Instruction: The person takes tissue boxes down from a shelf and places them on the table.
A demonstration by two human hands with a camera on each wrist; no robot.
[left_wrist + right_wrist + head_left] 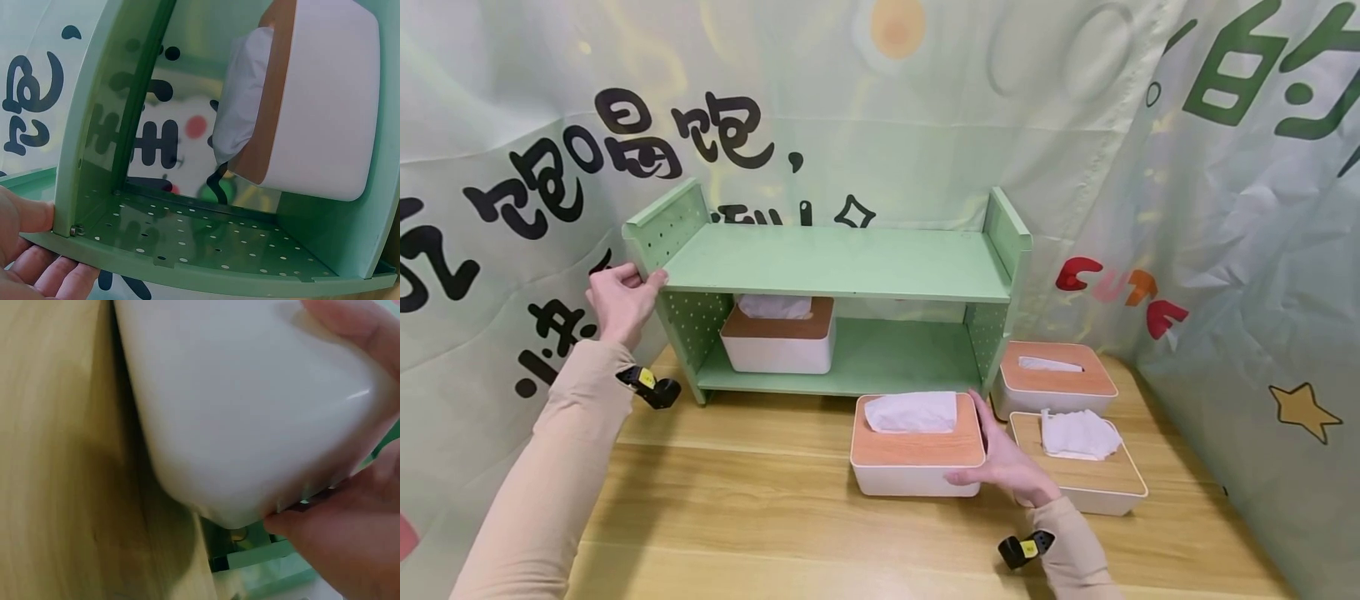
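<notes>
My left hand [623, 302] holds the left side of a two-tier green shelf [842, 262], thumb at the upper board's front edge and fingers [59, 275] around the perforated side panel. On the lower tier, toward the left, sits a white tissue box [782, 354] with a brown lid and a tissue sticking out. My right hand [1011, 458] grips the right end of another tissue box [917, 481] in front of the shelf, thumb on its front wall and fingers at its far side. In the right wrist view, the white box body [244, 406] shows a dark gap between it and the tabletop.
Two more tissue boxes stand at the right, one [1056, 402] beside the shelf's right end and one [1101, 500] nearer, close to my right hand. Everything stands on a wooden table [737, 517]. A printed curtain [880, 125] hangs behind and along both sides.
</notes>
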